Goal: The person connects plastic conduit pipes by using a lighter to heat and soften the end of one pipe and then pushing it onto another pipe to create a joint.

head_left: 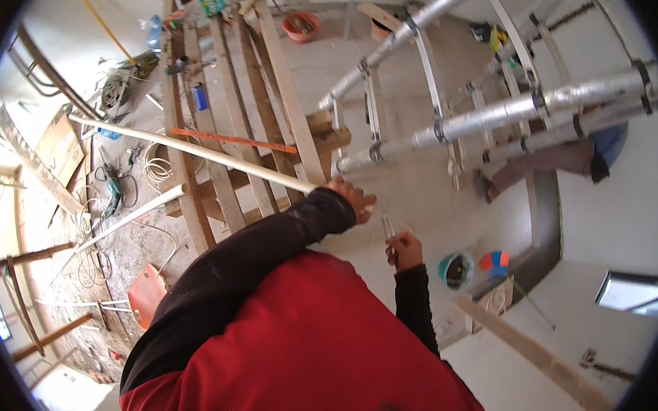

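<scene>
My left hand (350, 199) is closed round a long white plastic pipe (234, 163) close to its right end. The pipe slants away to the left across a rack of wooden beams (224, 67). In my right hand (404, 251), just right of and nearer than the left, is a slim silver tool (387, 225). Its tip points up toward the pipe's end; the exact kind is too small to tell. A flat orange bar (235, 140) lies across the beams beyond the pipe. The black sleeve partly hides the beams' near ends.
An aluminium ladder (493, 110) slants across the right, with a person (527, 169) partly hidden behind it. At right are a teal bucket (456, 270) and a wooden plank (531, 353). A drill (111, 192), cables, another white pipe (128, 218) and a red chair (147, 297) are at left.
</scene>
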Demonstrator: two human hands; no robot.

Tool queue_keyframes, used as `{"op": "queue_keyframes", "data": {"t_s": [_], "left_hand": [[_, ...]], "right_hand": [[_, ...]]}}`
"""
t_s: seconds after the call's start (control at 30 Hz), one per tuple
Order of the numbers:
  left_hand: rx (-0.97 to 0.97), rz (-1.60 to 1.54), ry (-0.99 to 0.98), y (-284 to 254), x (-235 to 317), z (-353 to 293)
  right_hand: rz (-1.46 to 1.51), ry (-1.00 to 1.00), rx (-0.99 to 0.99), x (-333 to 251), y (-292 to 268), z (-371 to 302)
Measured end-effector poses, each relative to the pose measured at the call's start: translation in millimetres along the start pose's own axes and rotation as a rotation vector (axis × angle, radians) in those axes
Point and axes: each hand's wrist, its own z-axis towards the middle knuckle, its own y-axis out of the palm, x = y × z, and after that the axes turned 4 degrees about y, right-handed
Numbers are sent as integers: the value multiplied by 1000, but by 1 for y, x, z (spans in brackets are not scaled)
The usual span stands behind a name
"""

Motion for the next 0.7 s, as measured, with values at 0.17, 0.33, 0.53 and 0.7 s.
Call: {"op": "queue_keyframes", "data": {"t_s": [0.17, 0.33, 0.53, 0.7], "left_hand": [[46, -74, 8, 5, -5, 2], [60, -69, 7, 4, -3, 3], [48, -100, 2, 2, -3, 3], [48, -130, -10, -9, -1, -1]], "right_hand": [[18, -38, -21, -3, -9, 8], [200, -155, -29, -18, 11, -6], [129, -201, -171, -25, -3, -12], [-30, -259, -225, -33, -4, -13]]}}
